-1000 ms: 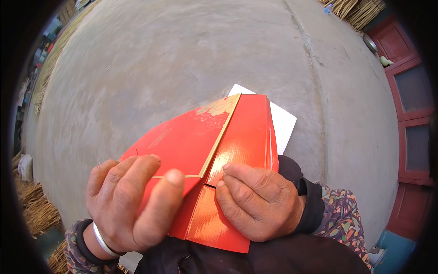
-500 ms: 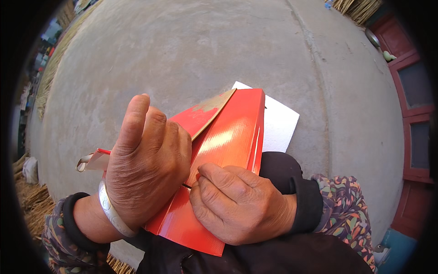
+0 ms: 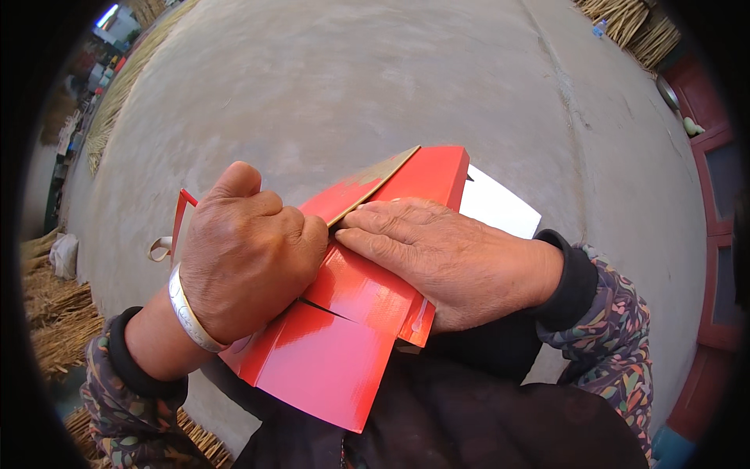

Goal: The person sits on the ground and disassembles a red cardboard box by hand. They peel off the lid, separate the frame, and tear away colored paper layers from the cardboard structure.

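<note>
Across my lap lies a partly folded red cardboard box [image 3: 332,363] with a gold-edged panel and a dark slit between its flaps. My left hand [image 3: 246,246], a silver bangle at the wrist, is closed at the box's left side, thumb raised; its fingertips are hidden. My right hand [image 3: 445,254] lies flat on the red panel, fingers stretched along the gold edge. Past the box's far right side shows a white board [image 3: 496,203], partly covered. A pale ribbon loop [image 3: 160,248] sticks out left of my left hand.
Grey concrete floor [image 3: 375,78] spreads ahead. Bundles of dry stalks [image 3: 66,324] lie at the left, with more stalks [image 3: 629,27] at the far right. A white sack [image 3: 64,256] sits by the left bundles. A red door [image 3: 717,266] with panes stands at right.
My right hand has gone from pinching near the slit to lying flat higher on the panel. My left thumb has folded down somewhat. The box has shifted, exposing more of the near flap.
</note>
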